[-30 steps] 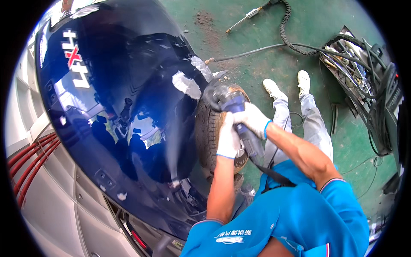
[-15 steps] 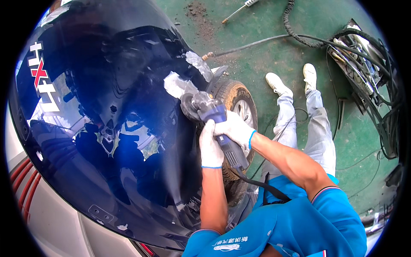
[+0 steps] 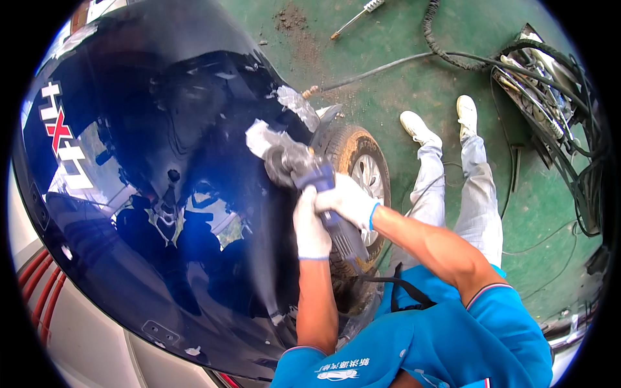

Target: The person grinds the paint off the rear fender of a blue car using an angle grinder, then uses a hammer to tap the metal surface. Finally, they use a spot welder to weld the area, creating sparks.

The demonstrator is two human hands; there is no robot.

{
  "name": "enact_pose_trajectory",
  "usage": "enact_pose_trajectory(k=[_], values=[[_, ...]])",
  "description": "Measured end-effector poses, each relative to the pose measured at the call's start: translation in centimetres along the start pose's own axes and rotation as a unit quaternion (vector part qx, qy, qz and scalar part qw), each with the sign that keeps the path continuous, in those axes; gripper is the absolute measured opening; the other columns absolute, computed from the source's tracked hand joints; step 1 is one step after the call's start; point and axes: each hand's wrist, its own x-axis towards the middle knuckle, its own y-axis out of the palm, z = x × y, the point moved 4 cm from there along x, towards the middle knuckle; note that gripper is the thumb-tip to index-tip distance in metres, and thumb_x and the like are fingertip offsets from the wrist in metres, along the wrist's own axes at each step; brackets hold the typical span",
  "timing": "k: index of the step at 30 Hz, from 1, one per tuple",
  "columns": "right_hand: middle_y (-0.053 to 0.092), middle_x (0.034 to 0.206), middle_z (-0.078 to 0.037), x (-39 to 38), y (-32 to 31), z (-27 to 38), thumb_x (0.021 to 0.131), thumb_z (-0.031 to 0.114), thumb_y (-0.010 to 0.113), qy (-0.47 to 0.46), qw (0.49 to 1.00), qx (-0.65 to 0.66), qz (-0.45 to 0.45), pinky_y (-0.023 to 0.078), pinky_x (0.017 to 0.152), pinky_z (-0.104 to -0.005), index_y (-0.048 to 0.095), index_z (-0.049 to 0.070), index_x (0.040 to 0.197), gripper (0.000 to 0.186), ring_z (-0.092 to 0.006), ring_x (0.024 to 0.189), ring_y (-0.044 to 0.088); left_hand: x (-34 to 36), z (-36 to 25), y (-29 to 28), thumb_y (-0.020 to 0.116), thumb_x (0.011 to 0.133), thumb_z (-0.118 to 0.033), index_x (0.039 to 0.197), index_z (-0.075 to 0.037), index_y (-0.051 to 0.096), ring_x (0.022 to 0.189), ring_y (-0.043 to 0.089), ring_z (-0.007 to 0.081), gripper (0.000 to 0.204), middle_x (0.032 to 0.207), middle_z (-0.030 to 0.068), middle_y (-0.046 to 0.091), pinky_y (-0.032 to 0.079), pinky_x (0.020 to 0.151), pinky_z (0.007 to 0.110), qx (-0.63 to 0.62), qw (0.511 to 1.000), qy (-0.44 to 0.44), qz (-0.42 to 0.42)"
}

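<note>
A gloved right hand (image 3: 348,200) is wrapping over the middle of a dark power tool (image 3: 315,175), and its grip is folding firmly around the body. A gloved left hand (image 3: 312,226) is pressing along the tool's left side; its fingers are lying out of sight, so one cannot tell how far this grip is closing. The tool is slanting near the centre of the frame, its round head overlapping the lower edge of a pale patch (image 3: 262,138) on the dark blue car panel (image 3: 194,123), while its rear end is pointing to the lower right, beside the wheel (image 3: 369,168). By its look, the tool is probably being rather heavy toward the head, hard and stiff, and the smooth gloves may be slipping a little on its casing. The body behind the head is seeming the right place for holding, with both hands, away from the round part. The underside of the head is hiding, so contact with the panel is remaining uncertain. The dark cord or strap (image 3: 404,282) behind the tool is disappearing against the blue shirt (image 3: 446,330).
</note>
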Motion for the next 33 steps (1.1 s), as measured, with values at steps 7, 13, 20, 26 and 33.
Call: enact_pose_trajectory(k=[7, 13, 20, 26, 33], values=[[0.071, 0.093, -0.004, -1.5, -0.2, -0.5, 0.079, 0.009, 0.072, 0.043, 0.998, 0.027, -0.026, 0.055, 0.082, -0.0313, 0.072, 0.005, 0.118, 0.039, -0.0141, 0.088, 0.065, -1.0, 0.6, 0.1, 0.063, 0.103, -0.034, 0.131, -0.001, 0.064, 0.113, 0.066, 0.0204, 0.042, 0.123, 0.0095, 0.070, 0.050, 0.100, 0.037, 0.044, 0.999, 0.001, -0.013], [0.072, 0.101, -0.005, -1.1, -1.6, -0.5, 0.078, 0.010, 0.073, 0.013, 0.999, -0.033, 0.012, 0.055, 0.086, -0.0330, 0.073, 0.005, 0.120, 0.042, -0.0148, 0.092, 0.066, -1.5, 1.9, 0.8, 0.058, 0.106, -0.038, 0.135, 0.000, 0.061, 0.119, 0.064, 0.0207, 0.048, 0.130, 0.0105, 0.068, 0.049, 0.105, 0.038, 0.030, 0.999, 0.017, -0.002], [0.071, 0.110, -0.025, -3.6, -5.8, 0.6, 0.070, 0.026, 0.085, -0.074, 0.876, -0.477, -0.025, 0.055, 0.093, -0.0431, 0.057, 0.004, 0.135, 0.074, -0.0393, 0.106, 0.071, -3.0, 6.5, 3.8, 0.074, 0.095, -0.029, 0.146, 0.001, 0.051, 0.130, 0.059, 0.0243, 0.064, 0.140, 0.0107, 0.062, 0.044, 0.113, 0.040, -0.108, 0.988, -0.019, 0.109], [0.071, 0.096, -0.026, -0.1, -6.9, 2.5, 0.077, 0.034, 0.073, -0.074, 0.782, -0.617, -0.051, 0.056, 0.082, -0.0506, 0.057, 0.002, 0.115, 0.052, -0.0456, 0.093, 0.070, 1.1, 5.8, 6.6, 0.078, 0.091, -0.022, 0.148, 0.000, 0.050, 0.130, 0.061, 0.0268, 0.067, 0.140, 0.0122, 0.062, 0.047, 0.113, 0.043, -0.162, 0.978, -0.018, 0.131], [0.072, 0.092, -0.024, 2.4, -6.1, 4.4, 0.083, 0.029, 0.063, -0.083, 0.771, -0.630, -0.048, 0.056, 0.081, -0.0498, 0.055, 0.000, 0.109, 0.040, -0.0434, 0.091, 0.072, 4.2, 4.7, 6.5, 0.078, 0.092, -0.025, 0.146, 0.002, 0.051, 0.127, 0.063, 0.0282, 0.066, 0.137, 0.0134, 0.064, 0.050, 0.109, 0.044, -0.130, 0.984, 0.006, 0.118]])
